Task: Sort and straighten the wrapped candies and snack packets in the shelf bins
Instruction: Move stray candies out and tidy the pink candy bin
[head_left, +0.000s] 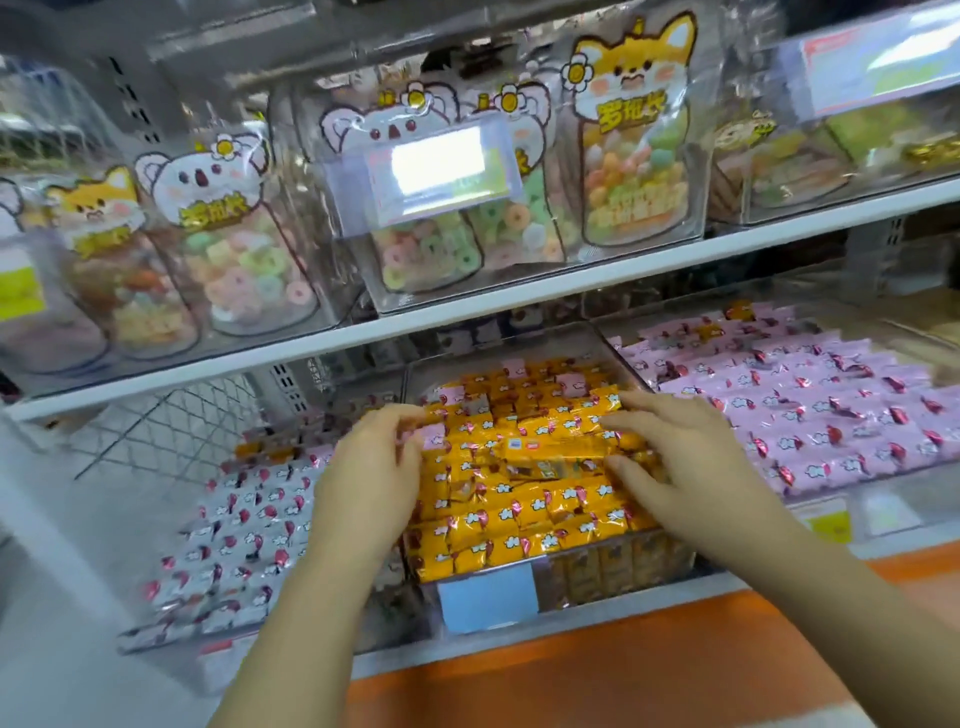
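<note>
A clear middle bin (597, 564) on the lower shelf is packed with orange wrapped candies (524, 512) in rows. My left hand (371, 480) lies at the pile's left side, its fingertips curled onto a pink wrapped candy (434, 436) among the orange ones. My right hand (685, 462) rests on the right side of the pile with fingers spread and nearly straight, touching the orange wrappers. A longer orange packet (550, 460) lies crosswise on top between the two hands.
A bin of white wrapped candies (234, 530) sits to the left and a bin of pink ones (810, 405) to the right. The upper shelf (519, 306) carries clear bins of animal-shaped candy bags (631, 150). An orange ledge (623, 660) runs below.
</note>
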